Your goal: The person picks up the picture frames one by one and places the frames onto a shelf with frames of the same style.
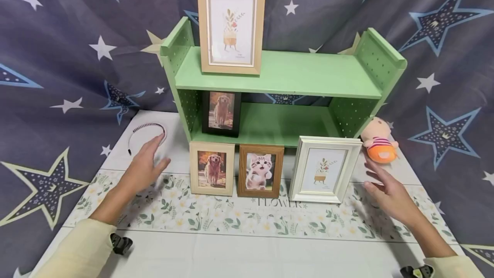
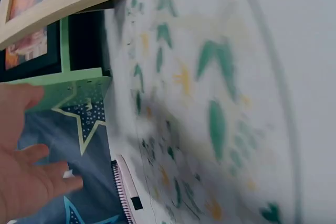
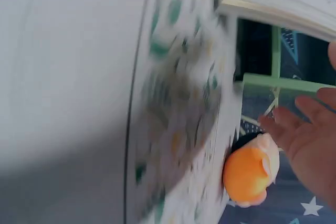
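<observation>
My left hand [image 1: 142, 167] is held over the table's left side with its fingers straight and nothing in it, overlapping a thin striped headband [image 1: 148, 126] in the head view. On the right, my right hand [image 1: 390, 193] hovers with its fingers extended and holds nothing. It is nearest to a white picture frame [image 1: 294, 183] with a plant print and to a plush doll [image 1: 380, 151] in orange. Left of the white frame stand a brown frame [image 1: 242, 175] with a kitten photo and a light wood frame [image 1: 195, 168] with a dog photo.
A green two-tier shelf [image 1: 316, 72] stands at the back. On its top is a large wooden frame [image 1: 230, 70] with a plant print; a black frame [image 1: 205, 119] with a dog photo stands below. A floral runner [image 1: 170, 213] crosses the white table [image 1: 247, 254]. Star-patterned cloth [image 1: 46, 119] hangs behind.
</observation>
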`<action>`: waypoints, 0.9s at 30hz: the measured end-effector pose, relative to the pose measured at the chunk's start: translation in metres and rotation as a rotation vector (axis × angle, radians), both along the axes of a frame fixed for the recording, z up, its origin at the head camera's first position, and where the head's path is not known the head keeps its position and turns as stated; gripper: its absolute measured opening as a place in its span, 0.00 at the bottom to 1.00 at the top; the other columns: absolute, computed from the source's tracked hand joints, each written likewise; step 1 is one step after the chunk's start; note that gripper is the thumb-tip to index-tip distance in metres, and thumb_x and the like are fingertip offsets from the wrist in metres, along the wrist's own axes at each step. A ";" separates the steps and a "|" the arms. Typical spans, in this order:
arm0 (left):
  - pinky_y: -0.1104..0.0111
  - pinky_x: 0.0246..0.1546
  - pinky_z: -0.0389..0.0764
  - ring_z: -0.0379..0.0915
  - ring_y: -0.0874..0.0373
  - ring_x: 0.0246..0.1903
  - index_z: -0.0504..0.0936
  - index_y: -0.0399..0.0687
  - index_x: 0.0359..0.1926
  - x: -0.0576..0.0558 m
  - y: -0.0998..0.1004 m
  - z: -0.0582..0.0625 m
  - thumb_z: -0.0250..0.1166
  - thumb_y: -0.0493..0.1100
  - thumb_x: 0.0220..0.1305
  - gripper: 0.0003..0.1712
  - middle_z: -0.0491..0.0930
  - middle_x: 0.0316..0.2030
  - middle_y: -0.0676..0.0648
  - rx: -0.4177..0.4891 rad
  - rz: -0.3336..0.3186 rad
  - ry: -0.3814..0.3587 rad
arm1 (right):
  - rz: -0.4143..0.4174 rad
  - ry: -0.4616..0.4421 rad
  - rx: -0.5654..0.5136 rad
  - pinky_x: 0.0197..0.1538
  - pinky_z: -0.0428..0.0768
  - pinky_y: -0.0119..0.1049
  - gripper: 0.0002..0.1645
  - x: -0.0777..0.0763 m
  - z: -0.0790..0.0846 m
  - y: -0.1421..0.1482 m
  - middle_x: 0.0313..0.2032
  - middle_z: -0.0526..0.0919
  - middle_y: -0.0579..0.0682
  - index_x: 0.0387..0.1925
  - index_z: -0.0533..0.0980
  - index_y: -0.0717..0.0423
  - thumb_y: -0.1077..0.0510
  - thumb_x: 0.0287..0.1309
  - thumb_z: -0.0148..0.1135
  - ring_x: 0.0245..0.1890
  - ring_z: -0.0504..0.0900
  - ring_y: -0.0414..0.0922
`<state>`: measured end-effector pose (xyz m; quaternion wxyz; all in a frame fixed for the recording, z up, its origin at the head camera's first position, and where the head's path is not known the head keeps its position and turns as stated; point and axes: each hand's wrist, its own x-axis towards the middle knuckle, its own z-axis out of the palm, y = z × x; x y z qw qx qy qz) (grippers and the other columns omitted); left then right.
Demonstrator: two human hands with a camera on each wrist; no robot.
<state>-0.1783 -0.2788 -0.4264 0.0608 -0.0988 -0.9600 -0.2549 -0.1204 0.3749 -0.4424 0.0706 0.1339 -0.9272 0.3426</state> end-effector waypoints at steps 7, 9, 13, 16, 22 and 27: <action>0.37 0.65 0.74 0.65 0.30 0.69 0.48 0.50 0.82 -0.026 0.015 0.010 0.62 0.41 0.73 0.45 0.63 0.72 0.30 0.324 0.061 0.082 | 0.020 -0.076 -0.452 0.44 0.87 0.23 0.39 0.006 -0.008 -0.016 0.53 0.82 0.28 0.77 0.58 0.63 0.71 0.68 0.59 0.49 0.84 0.26; 0.39 0.66 0.73 0.64 0.32 0.70 0.47 0.53 0.82 -0.031 0.020 0.014 0.63 0.41 0.73 0.46 0.62 0.74 0.32 0.407 0.074 0.080 | 0.034 -0.112 -0.524 0.45 0.88 0.27 0.38 0.007 -0.013 -0.020 0.53 0.82 0.30 0.76 0.57 0.65 0.71 0.68 0.58 0.50 0.85 0.27; 0.42 0.68 0.73 0.65 0.36 0.71 0.46 0.57 0.83 -0.040 0.031 0.023 0.62 0.42 0.73 0.46 0.62 0.75 0.36 0.500 0.110 0.087 | 0.013 -0.131 -0.509 0.44 0.88 0.28 0.39 0.008 -0.022 -0.031 0.51 0.81 0.28 0.75 0.58 0.68 0.70 0.67 0.61 0.48 0.84 0.26; 0.44 0.68 0.74 0.67 0.38 0.70 0.47 0.59 0.82 -0.049 0.038 0.031 0.63 0.44 0.73 0.46 0.63 0.74 0.37 0.540 0.122 0.110 | -0.025 -0.131 -0.489 0.42 0.88 0.27 0.39 0.008 -0.026 -0.040 0.49 0.81 0.26 0.74 0.58 0.70 0.69 0.66 0.63 0.46 0.84 0.26; 0.45 0.64 0.78 0.69 0.37 0.69 0.47 0.58 0.82 -0.066 0.049 0.040 0.64 0.43 0.72 0.47 0.67 0.70 0.35 0.568 0.102 0.154 | -0.131 -0.148 -0.440 0.41 0.89 0.28 0.40 0.006 -0.029 -0.049 0.46 0.78 0.23 0.76 0.59 0.65 0.63 0.68 0.64 0.44 0.82 0.23; 0.45 0.61 0.80 0.74 0.36 0.65 0.51 0.55 0.81 -0.073 0.055 0.040 0.64 0.40 0.72 0.45 0.71 0.64 0.36 0.533 0.100 0.186 | -0.178 -0.162 -0.416 0.40 0.90 0.30 0.42 0.006 -0.034 -0.051 0.44 0.77 0.19 0.77 0.58 0.65 0.60 0.68 0.65 0.44 0.81 0.21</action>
